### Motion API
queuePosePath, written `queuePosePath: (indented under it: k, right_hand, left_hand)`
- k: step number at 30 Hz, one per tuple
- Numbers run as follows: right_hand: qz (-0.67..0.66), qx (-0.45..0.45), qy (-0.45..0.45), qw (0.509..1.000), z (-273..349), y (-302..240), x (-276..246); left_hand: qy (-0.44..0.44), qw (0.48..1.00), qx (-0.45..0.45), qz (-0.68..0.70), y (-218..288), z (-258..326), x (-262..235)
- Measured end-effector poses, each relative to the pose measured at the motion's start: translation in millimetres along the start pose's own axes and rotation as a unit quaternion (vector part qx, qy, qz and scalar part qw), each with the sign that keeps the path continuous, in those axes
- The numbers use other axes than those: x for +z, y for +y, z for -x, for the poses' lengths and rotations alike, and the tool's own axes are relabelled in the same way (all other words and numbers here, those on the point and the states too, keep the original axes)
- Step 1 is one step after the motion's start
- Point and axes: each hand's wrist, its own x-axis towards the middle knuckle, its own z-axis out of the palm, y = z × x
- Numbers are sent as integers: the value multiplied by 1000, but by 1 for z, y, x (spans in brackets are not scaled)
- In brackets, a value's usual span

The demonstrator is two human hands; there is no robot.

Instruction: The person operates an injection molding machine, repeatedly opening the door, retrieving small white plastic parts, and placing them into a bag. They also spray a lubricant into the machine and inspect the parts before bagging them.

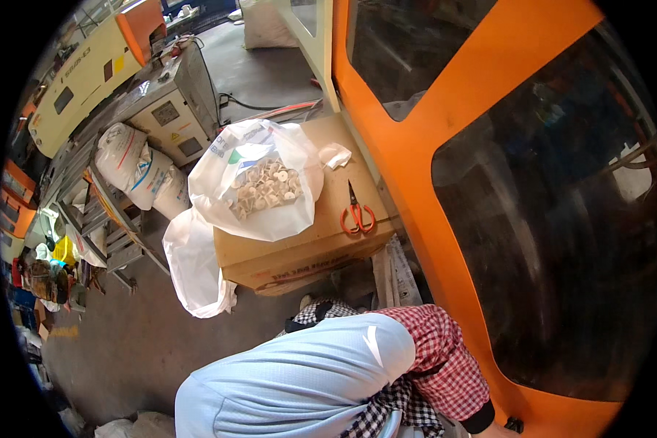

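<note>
A: Head view. Which step is in hand?

B: Apparently, work at the handle of the machine's orange door (456, 106). The left hand (497, 431), so judged from the arm's course, lies at the lower edge, right of centre, at or just beside a black handle (515, 424).

A: What does the next move call for?

B: In our judgement, a secure hold on the handle before the door is loaded. Whether the door slides or swings cannot be told.

A: And the arm's pose?

B: The light blue sleeve (299, 372) enters from the lower left. The elbow is bent sharply, right of centre; the forearm, in a red checked sleeve (449, 358) with a black cuff (479, 418), descends toward the lower right.

A: State of the hands?

B: The left is cut off by the frame; whether its fingers are spread or wrapped around the handle cannot be told. The right is not shown.

A: The centre?

B: A cardboard box (285, 252) bearing a white bag (270, 226), its mouth spread around pale disc-shaped parts (270, 186). Red-handled scissors (356, 216) lie right of the bag, well apart from the hand.
</note>
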Motion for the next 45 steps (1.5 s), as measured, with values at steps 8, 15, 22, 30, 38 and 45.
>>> queuePosePath:
  k: [8, 15, 22, 30, 38, 45]
  right_hand:
    - [0, -10, -17, 1000, 5, 6, -1]
    - [10, -16, -45, 999, 2, 5, 8]
    - [-7, 44, -59, 997, 23, 6, 18]
    - [14, 191, -209, 959, 52, 8, 51]
    - [-5, 179, -216, 960, 63, -26, 83]
    - [-13, 246, -201, 948, 91, -32, 90]
  left_hand:
    - [-20, 999, 5, -37, -2, 0, 11]
    - [88, 978, 65, -179, 34, 2, -47]
    - [-58, 990, -101, 84, 75, 130, -201]
    - [-41, 749, -652, -108, 107, 401, -259]
    - [-72, 727, -677, -86, 134, 463, -238]
    - [-68, 737, -664, -105, 140, 473, -245]
